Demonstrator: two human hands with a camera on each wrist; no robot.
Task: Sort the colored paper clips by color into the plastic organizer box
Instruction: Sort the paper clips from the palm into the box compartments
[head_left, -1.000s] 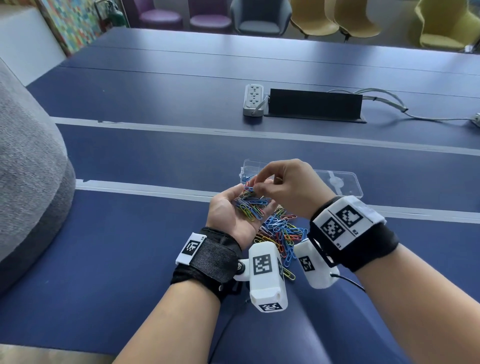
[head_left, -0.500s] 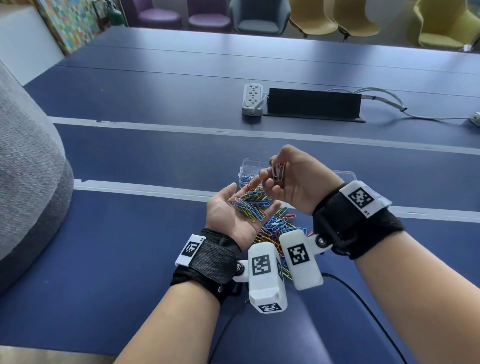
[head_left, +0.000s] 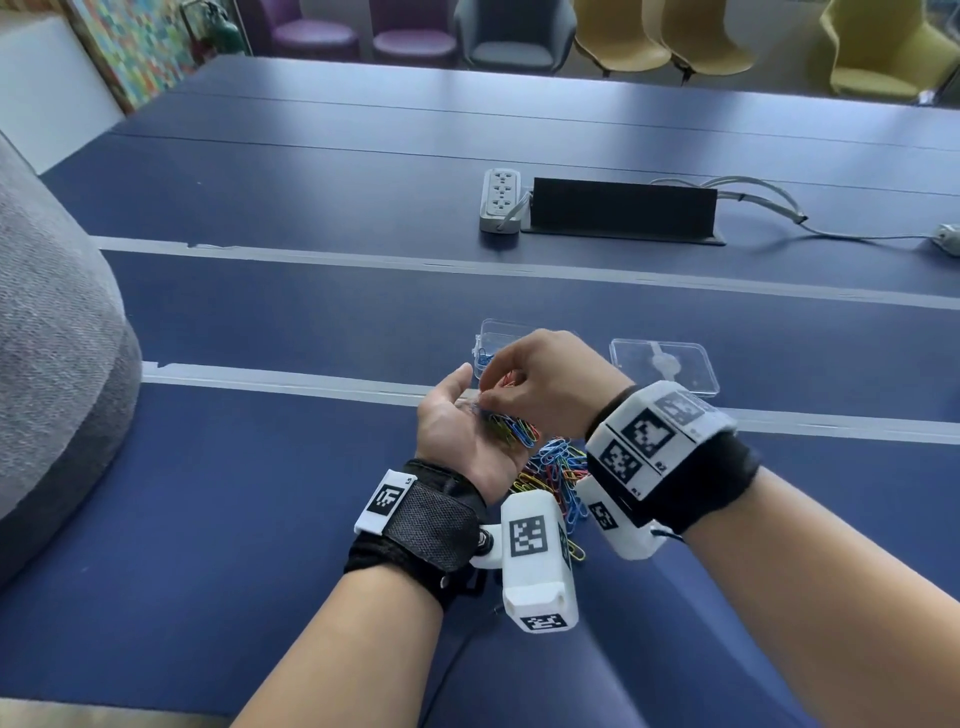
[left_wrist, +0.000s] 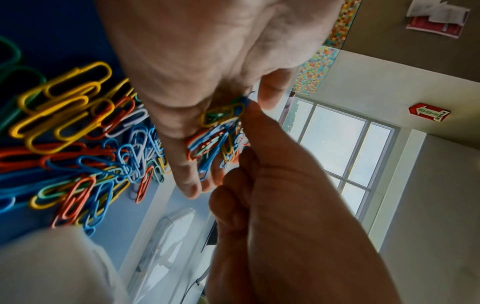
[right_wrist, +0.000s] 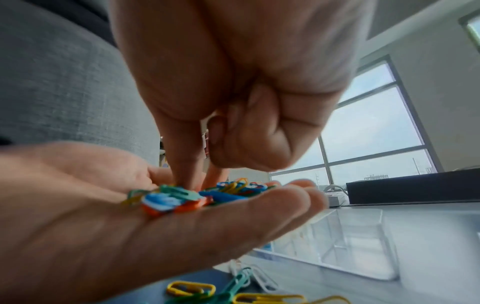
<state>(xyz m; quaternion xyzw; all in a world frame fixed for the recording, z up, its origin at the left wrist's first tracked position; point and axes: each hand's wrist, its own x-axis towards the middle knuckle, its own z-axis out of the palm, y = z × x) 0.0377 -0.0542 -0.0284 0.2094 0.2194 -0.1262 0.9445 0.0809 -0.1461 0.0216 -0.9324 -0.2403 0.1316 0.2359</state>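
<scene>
Clips (head_left: 511, 428) heaped in upturned left hand (head_left: 462, 431).

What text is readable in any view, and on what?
"FIRE": on the red arrow sign on the wall, left wrist view, seen sideways; smaller print beside it is too small to read.
Papers pinned up: print too blurred to read.
Wristband tags: square code patterns; tiny corner marks unreadable.
Power strip: no legible text.

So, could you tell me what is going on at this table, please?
A person is sorting colored paper clips. The left hand lies palm up, cupping a small heap of clips, and the right hand reaches into it with its fingertips. A bigger pile lies on the table, the clear organizer box just beyond.
</scene>
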